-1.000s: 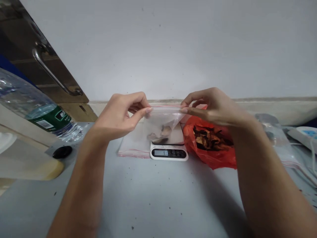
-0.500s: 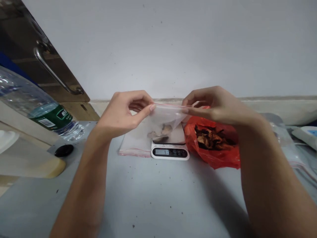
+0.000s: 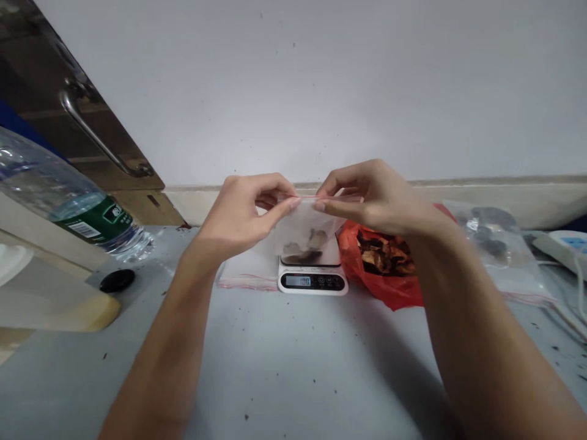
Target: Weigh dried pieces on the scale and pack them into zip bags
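Two bare hands are seen from the head camera above a pale grey-blue table [image 3: 275,366], which is strewn with small dark crumbs and is set against a plain whitish wall [image 3: 293,91]. At the far left a dark panel is fitted with a curved metal handle [image 3: 98,140]; nearer, a water bottle [image 3: 98,217] with a green label, a translucent container [image 3: 50,296] and a black oval object [image 3: 117,280] are seen. On the right, a clear bag [image 3: 518,269] with dark contents is placed near a white device [image 3: 559,247] and its cable. The top edge of a small zip bag [image 3: 298,223] is pinched narrowly between thumb and fingers by both the left hand [image 3: 250,205] and the right hand [image 3: 373,198]. The zip bag, with a few brownish pieces [image 3: 317,238] inside, is held upright over the platform of a white scale [image 3: 313,284]; whether it is fully supported there cannot be told. Flat bags [image 3: 247,275] are stacked left of the scale, and a red bag [image 3: 392,293] of dried brown pieces is set just right of it. Compared with the earlier frames, the fingertips have been brought nearly together along the edge, and the displayed digits have been changed from 97 to 100, any decimal point being too small to read.
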Demonstrator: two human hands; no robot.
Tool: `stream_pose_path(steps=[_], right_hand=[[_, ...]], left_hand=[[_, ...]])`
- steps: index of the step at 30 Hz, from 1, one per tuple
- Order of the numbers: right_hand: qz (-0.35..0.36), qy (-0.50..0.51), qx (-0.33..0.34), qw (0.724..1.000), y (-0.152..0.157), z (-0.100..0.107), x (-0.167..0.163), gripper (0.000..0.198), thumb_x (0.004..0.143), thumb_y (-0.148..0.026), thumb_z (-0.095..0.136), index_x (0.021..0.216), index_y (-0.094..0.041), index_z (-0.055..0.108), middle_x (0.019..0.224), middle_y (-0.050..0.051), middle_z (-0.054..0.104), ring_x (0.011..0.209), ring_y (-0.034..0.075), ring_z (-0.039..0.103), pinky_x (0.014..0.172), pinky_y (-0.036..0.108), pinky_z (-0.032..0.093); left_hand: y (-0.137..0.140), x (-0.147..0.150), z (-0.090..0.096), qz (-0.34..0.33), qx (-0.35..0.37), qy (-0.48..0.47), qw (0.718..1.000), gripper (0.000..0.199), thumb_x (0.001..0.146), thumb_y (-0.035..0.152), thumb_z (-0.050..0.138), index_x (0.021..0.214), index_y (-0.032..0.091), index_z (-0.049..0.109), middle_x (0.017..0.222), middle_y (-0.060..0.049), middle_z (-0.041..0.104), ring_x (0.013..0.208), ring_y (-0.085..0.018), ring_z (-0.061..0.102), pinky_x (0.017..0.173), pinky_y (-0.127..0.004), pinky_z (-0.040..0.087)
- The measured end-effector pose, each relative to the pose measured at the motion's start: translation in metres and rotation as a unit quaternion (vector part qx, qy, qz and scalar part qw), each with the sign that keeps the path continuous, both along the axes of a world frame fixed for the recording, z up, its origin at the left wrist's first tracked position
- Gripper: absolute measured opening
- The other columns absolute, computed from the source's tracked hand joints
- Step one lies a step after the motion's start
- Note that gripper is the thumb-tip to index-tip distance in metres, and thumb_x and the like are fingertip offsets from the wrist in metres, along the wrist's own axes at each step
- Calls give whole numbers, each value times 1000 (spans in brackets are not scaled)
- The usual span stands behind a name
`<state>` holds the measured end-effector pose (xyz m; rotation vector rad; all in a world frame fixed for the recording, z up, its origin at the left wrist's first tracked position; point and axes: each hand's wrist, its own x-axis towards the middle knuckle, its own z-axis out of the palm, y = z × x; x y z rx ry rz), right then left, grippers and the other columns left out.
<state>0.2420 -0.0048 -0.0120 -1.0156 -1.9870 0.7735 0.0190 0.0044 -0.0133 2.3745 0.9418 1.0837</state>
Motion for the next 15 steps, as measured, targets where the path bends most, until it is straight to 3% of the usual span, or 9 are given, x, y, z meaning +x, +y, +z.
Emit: stream_pose_path(steps=[6, 11, 15], right_hand=[[-20, -22, -40, 999, 1, 0, 12, 35, 76, -57, 80, 70, -24, 71, 66, 3, 68, 62, 19, 58, 56, 34, 43], [-36, -31, -13, 999, -1, 1, 14, 36, 77, -54, 80, 62, -24, 64, 61, 1, 61, 59, 18, 53, 56, 35, 43], [-44, -31, -15, 998, 0, 1, 14, 39, 75, -60, 81, 63, -25, 67, 62, 2, 64, 60, 20, 56, 58, 37, 46]], left_hand=[[1, -5, 1, 29, 16, 0, 999, 12, 90, 30, 67, 83, 21, 70, 81, -2, 77, 78, -18, 73, 75, -29, 60], [-1, -4, 1, 39, 13, 8, 999, 15, 89, 35, 67, 84, 22, 72, 84, -2, 78, 78, -18, 73, 78, -29, 60], [-1, -3, 1, 35, 16, 12, 999, 15, 90, 36, 68, 83, 23, 72, 84, -2, 79, 80, -19, 74, 78, -29, 60]])
